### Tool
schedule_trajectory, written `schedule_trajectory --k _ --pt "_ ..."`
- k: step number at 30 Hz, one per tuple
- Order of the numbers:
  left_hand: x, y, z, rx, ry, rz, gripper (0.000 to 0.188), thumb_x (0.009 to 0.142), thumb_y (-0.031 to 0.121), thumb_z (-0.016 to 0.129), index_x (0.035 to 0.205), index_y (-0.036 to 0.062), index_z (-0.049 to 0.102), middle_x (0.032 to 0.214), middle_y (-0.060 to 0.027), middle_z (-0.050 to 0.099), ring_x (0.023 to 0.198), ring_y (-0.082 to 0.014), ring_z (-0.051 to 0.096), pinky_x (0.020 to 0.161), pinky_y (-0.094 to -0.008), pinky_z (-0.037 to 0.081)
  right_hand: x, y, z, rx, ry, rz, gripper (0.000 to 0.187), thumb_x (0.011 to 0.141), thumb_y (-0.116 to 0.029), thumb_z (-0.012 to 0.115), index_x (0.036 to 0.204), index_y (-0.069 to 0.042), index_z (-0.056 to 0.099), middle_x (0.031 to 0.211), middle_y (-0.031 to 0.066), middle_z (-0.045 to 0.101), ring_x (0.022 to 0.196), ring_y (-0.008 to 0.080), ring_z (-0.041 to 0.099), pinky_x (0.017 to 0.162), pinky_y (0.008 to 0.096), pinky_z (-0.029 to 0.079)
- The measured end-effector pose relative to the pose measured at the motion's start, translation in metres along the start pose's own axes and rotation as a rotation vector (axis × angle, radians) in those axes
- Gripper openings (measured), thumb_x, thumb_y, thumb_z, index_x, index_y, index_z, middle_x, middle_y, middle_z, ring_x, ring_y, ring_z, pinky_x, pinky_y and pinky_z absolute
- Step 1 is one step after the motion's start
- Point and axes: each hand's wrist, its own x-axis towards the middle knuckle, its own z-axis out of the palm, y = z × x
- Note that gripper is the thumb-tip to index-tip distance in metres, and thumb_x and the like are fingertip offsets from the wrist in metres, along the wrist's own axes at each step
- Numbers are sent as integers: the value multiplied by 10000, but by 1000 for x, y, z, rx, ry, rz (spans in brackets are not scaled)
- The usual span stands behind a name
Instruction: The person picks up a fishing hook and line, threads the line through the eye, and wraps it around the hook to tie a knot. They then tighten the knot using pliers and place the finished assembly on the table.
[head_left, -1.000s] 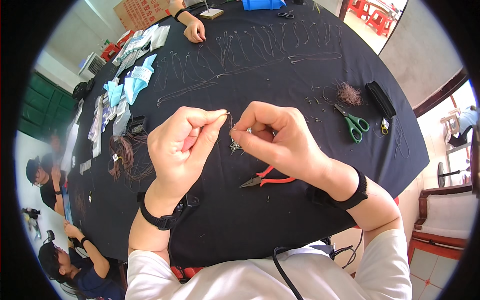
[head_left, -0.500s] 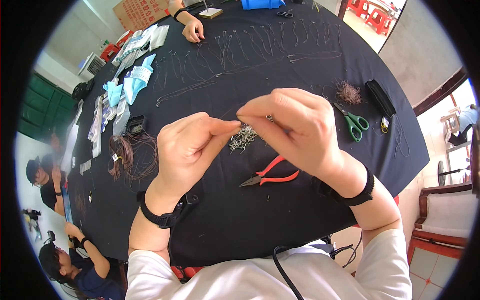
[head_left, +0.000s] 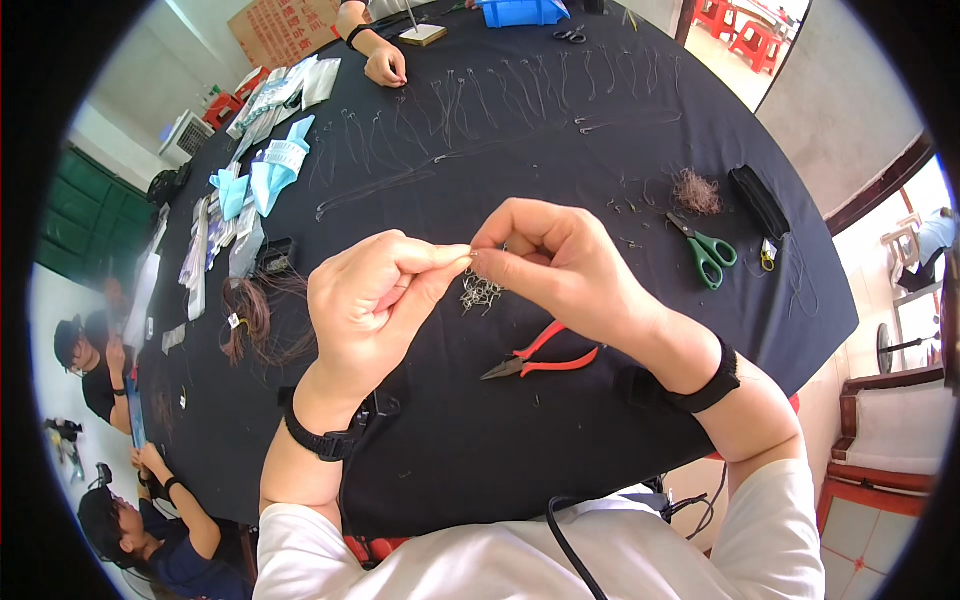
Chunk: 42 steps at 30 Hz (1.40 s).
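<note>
My left hand [head_left: 365, 300] and my right hand [head_left: 555, 265] meet tip to tip over the middle of the black-covered table. Each pinches with thumb and forefinger; what lies between the fingertips is too small to make out. Just beneath them, partly hidden by my right hand, lies a pile of small silvery bent metal pieces [head_left: 481, 293] that look like fish hooks. Pliers [head_left: 548, 364] with red handles rest nearer to me, their jaws pointing left.
Thin dark lines [head_left: 540, 90] lie in a row across the far side. Green-handled scissors [head_left: 708, 252], a tangle of brown thread [head_left: 697, 191] and a black case [head_left: 760, 199] sit at right. Brown line coils [head_left: 255, 320] lie left. A co-worker's hand [head_left: 385, 66] rests at the far edge.
Both hands have come slightly lower, still fingertip to fingertip. My right hand has turned, with its fingers more curled. The pliers stay where they were.
</note>
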Motion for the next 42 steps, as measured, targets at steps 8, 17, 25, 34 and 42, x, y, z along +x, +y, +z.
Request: schedule_trajectory --k 8,17,25,34,42 --pt "-8 -3 5 -330 51 -265 50 890 0 698 939 -7 689 660 64 565 545 46 376 488 -151 273 -6 -5 5 15 0 -35 128 863 -130 682 854 -6 654 515 -42 389 499 34 321 468 263 282" --pt "-7 2 10 -673 94 -477 108 936 88 672 979 -10 654 687 76 557 590 43 404 545 -137 320 -13 -9 12 -168 -2 -164 61 831 -97 690 853 -40 686 571 32 524 470 78 400 465 275 339" --pt "-4 2 9 -735 132 -523 145 947 127 666 1002 -6 644 781 37 629 660 29 473 594 -139 353 -10 -9 11 -269 16 -228 72 818 -95 717 863 -40 705 611 54 553 480 115 438 478 285 367" --pt "-6 -2 9 -742 152 -519 137 951 125 660 1003 -1 645 804 42 636 677 34 481 604 -134 354 -9 -4 9 -311 -21 -244 77 814 -105 728 855 -42 713 676 50 604 517 132 504 516 289 426" --pt "-3 1 10 -706 205 -517 132 954 120 655 998 -4 648 782 56 617 669 41 464 593 -134 338 -13 4 9 -485 -62 -284 275 804 -92 758 1058 -28 675 1104 76 599 657 90 568 578 248 456"
